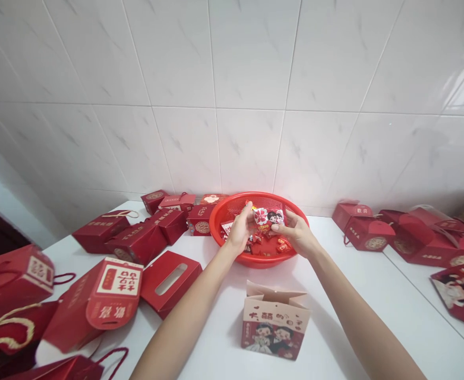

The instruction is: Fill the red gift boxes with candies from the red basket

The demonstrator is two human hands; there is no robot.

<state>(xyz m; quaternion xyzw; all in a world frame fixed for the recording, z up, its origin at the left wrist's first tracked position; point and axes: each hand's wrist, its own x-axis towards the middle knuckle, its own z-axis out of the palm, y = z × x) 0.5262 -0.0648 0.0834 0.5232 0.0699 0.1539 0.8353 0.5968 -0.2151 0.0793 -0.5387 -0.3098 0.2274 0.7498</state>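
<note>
A red plastic basket (pixel 220 237) stands against the tiled wall, with wrapped candies (pixel 258 246) inside. Over it, my right hand (pixel 298 235) pinches a red packet (pixel 269 218) printed with a cartoon couple. My left hand (pixel 240 229) is closed at the packet's left side, by a small red and yellow wrapped piece; exactly what its fingers grip is hard to make out. Nearer to me, between my forearms, an upright paper box (pixel 274 330) with a beige upper part and a cartoon wedding couple has its top open.
Many red gift boxes crowd the left side, among them one with a slotted lid (pixel 171 279) and one with a white label (pixel 97 301). More red boxes (pixel 368 234) line the right side. A flat red item with a couple picture (pixel 461 290) lies at the right edge.
</note>
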